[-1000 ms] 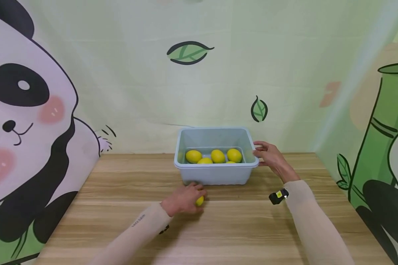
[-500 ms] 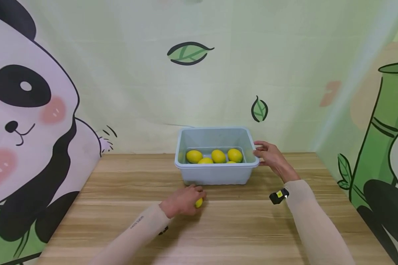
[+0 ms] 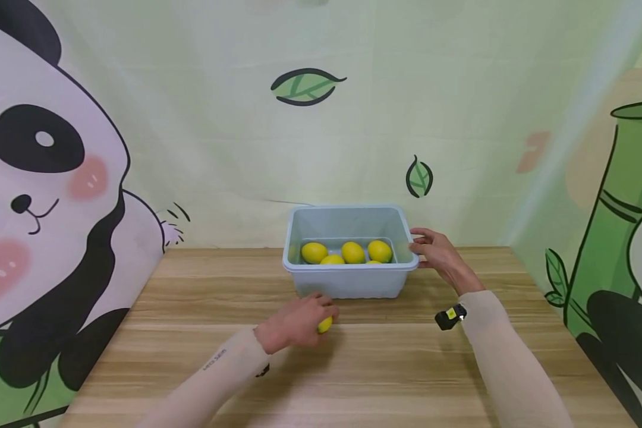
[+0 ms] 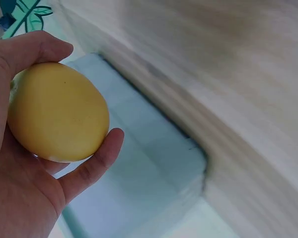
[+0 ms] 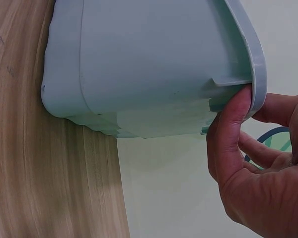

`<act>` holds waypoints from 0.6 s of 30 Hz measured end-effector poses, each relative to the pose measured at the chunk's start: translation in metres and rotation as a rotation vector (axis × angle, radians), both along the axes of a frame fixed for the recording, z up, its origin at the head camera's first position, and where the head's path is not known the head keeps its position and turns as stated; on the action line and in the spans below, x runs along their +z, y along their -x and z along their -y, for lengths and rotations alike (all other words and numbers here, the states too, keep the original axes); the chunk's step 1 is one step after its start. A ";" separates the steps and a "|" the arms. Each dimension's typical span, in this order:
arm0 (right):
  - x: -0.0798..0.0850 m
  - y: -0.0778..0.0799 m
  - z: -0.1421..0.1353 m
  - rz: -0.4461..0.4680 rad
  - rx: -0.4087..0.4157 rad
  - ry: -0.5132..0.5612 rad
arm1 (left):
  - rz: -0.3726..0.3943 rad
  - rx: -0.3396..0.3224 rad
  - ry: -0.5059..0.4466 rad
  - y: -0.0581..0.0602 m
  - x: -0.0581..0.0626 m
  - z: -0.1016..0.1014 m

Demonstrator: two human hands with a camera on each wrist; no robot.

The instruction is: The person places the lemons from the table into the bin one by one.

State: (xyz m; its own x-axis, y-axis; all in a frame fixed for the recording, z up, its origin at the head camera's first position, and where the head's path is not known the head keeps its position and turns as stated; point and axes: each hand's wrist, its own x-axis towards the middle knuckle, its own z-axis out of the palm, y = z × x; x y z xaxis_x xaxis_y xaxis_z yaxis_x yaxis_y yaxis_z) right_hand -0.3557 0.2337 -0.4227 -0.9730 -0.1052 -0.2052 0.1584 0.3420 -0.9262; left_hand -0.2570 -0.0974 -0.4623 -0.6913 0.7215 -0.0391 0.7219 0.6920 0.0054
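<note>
In the head view my left hand [image 3: 299, 321] holds a yellow lemon [image 3: 325, 324] just in front of the light blue plastic bin [image 3: 348, 282]. The left wrist view shows the lemon [image 4: 59, 113] between the thumb and curled fingers, apart from the tabletop. My right hand [image 3: 436, 252] grips the bin's right rim. Seen from the right wrist, a thumb and fingers pinch that rim [image 5: 259, 74] from both sides. Inside the bin lie several more lemons [image 3: 352, 252], some partly hidden by its front wall.
The bin stands on a wood-grain table [image 3: 214, 285], close to the back wall cloth [image 3: 219, 148], which is printed with a panda, leaves and bamboo. A small black device [image 3: 450, 317] is strapped at the right wrist.
My left hand, with the lemon in it, first drew back slightly, then shifted a little to the right and toward the bin. The right hand and the bin have stayed in place.
</note>
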 end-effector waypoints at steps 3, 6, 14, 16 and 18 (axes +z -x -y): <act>0.000 0.000 0.000 0.004 0.000 -0.001 | -0.034 -0.033 -0.026 -0.002 0.008 -0.001; 0.000 0.000 0.000 0.006 -0.004 -0.004 | -0.062 -0.055 -0.049 -0.004 0.018 -0.002; -0.001 0.001 0.001 0.018 -0.013 -0.002 | -0.135 -0.077 -0.087 -0.008 0.046 -0.002; -0.002 0.002 0.001 0.023 -0.019 0.000 | -0.157 -0.085 -0.099 -0.008 0.052 -0.001; -0.002 0.001 0.001 0.025 -0.019 0.000 | -0.180 -0.093 -0.114 -0.007 0.058 0.001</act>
State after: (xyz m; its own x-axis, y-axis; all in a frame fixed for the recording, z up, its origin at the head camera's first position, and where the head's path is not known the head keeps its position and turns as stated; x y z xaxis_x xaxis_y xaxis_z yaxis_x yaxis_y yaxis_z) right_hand -0.3572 0.2327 -0.4244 -0.9695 -0.0864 -0.2292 0.1877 0.3388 -0.9219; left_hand -0.2498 -0.0980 -0.4046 -0.6101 0.7750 0.1646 0.7788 0.6248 -0.0548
